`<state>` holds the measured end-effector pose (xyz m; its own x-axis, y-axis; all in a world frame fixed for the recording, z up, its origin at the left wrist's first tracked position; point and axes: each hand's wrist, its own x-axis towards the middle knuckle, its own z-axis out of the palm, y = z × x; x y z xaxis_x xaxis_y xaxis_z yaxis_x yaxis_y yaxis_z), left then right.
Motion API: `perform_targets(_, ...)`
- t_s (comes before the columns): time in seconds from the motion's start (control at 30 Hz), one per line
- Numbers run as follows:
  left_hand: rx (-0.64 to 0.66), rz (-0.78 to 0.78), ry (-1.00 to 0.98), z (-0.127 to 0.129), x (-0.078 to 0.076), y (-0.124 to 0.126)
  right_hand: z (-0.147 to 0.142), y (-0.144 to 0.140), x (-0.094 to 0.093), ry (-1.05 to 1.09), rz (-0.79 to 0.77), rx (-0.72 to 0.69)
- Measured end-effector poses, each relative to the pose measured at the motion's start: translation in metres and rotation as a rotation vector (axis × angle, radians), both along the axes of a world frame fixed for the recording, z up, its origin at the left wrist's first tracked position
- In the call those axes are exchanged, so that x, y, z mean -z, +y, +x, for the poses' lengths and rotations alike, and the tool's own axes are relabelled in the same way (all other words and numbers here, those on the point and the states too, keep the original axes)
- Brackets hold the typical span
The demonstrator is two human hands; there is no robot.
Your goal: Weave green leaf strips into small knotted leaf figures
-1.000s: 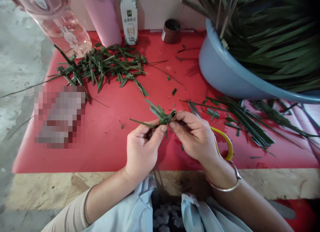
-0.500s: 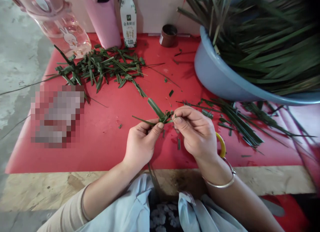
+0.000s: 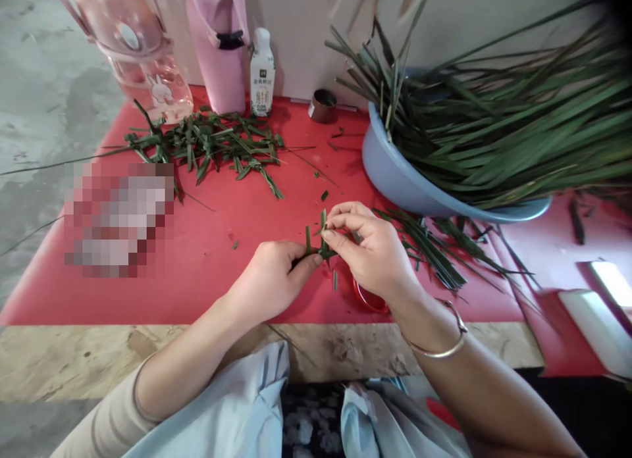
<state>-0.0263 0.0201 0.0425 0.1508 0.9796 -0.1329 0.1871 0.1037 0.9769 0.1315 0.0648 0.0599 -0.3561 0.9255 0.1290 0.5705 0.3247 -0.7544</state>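
Note:
Between my two hands is a small folded piece of green leaf strips [image 3: 324, 253]. My left hand [image 3: 276, 274] is closed, with thumb and forefinger pinching the piece from its left side. One short strip end [image 3: 308, 238] sticks up beside those fingertips. My right hand [image 3: 370, 251] is closed too, its thumb and forefinger at an upright leaf strip [image 3: 324, 218] of the same piece. Part of the piece is hidden behind the fingers. Under my right hand a red loop [image 3: 371, 303] shows on the table; the rest of it is covered.
A heap of knotted leaf pieces [image 3: 207, 142] lies back left, near a pink bottle [image 3: 162, 93], a pink pouch [image 3: 222, 76] and a milk bottle [image 3: 262, 76]. A brown cap [image 3: 323, 106] stands behind. Right are a blue basin [image 3: 395, 172] of long leaves and cut strips [image 3: 434, 257].
My right hand has shifted from a strip at the piece's right side to one pointing upward. The piece has turned in my left fingers. The whole view has swung to the right.

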Motion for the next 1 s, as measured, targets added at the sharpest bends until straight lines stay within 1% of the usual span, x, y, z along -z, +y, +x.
perform_targets(0.07,0.087,0.121,0.109,-0.001,-0.007,-0.002,0.001,-0.003,-0.005,-0.008,-0.014,-0.002)
perform_targets(0.13,0.195,0.209,0.214,-0.003,-0.014,-0.002,0.002,-0.007,-0.011,-0.033,0.003,-0.020)
perform_targets(0.2,0.299,0.263,0.321,-0.005,-0.020,-0.003,0.002,-0.011,-0.016,-0.056,0.018,-0.040)
perform_targets(0.27,0.379,0.302,0.414,-0.007,-0.025,-0.005,0.001,-0.015,-0.020,-0.058,-0.001,-0.054)
perform_targets(0.37,0.439,0.338,0.506,-0.007,-0.030,-0.010,0.001,-0.019,-0.023,-0.020,-0.094,-0.050)
perform_targets(0.47,0.461,0.363,0.545,-0.005,-0.029,-0.015,0.002,-0.021,-0.022,0.025,-0.154,-0.014)
perform_targets(0.53,0.456,0.417,0.548,-0.005,-0.025,-0.016,0.002,-0.021,-0.020,0.067,-0.186,0.004)
perform_targets(0.6,0.429,0.515,0.557,-0.008,-0.019,-0.016,0.003,-0.021,-0.018,0.126,-0.266,0.016)
perform_targets(0.73,0.319,0.816,0.635,-0.017,-0.007,-0.014,0.002,-0.022,-0.019,0.269,-0.464,0.065)
perform_targets(0.83,0.200,1.002,0.701,-0.021,0.001,-0.013,0.002,-0.024,-0.021,0.374,-0.503,0.109)
perform_targets(0.9,0.123,1.059,0.711,-0.021,0.005,-0.013,0.001,-0.025,-0.020,0.415,-0.504,0.138)
perform_targets(1.0,0.079,1.050,0.626,-0.018,0.007,-0.014,0.001,-0.026,-0.017,0.433,-0.492,0.147)
